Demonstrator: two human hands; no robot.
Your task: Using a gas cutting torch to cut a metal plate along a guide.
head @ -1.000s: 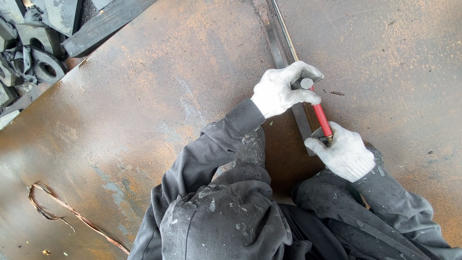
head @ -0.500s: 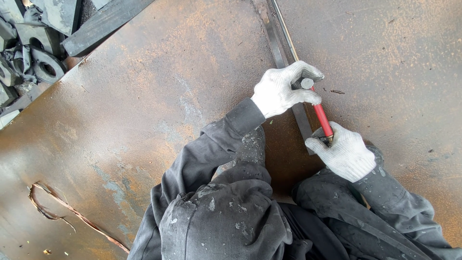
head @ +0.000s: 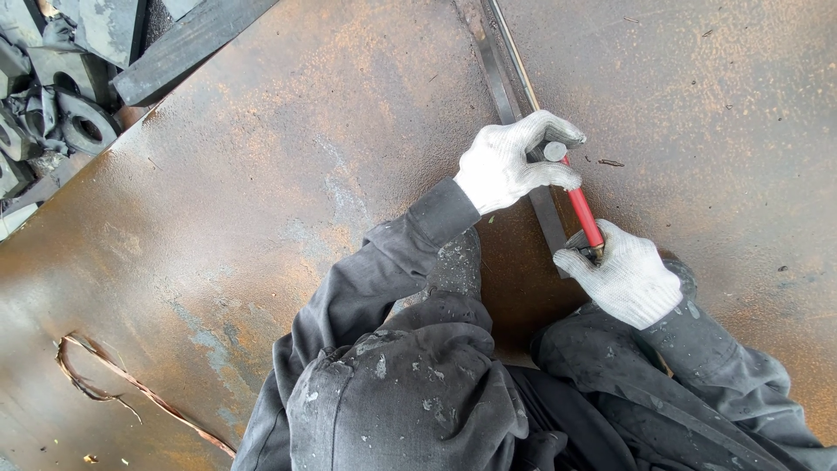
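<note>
My left hand (head: 510, 164), in a white knit glove, is closed around the grey metal head (head: 554, 151) of a tool with a red shaft (head: 583, 213). It presses the head against a long grey steel strip (head: 494, 68) lying on the rusty steel plate (head: 261, 157). My right hand (head: 624, 276), also gloved, grips the lower end of the red shaft. Dark grey sleeves and trousers fill the lower part of the view.
A pile of dark metal offcuts and rings (head: 61, 105) and a dark steel bar (head: 187, 48) lie beyond the plate's top-left edge. A curled strand of rusty wire (head: 113, 384) lies at the lower left. A thin rod (head: 514, 52) runs along the strip.
</note>
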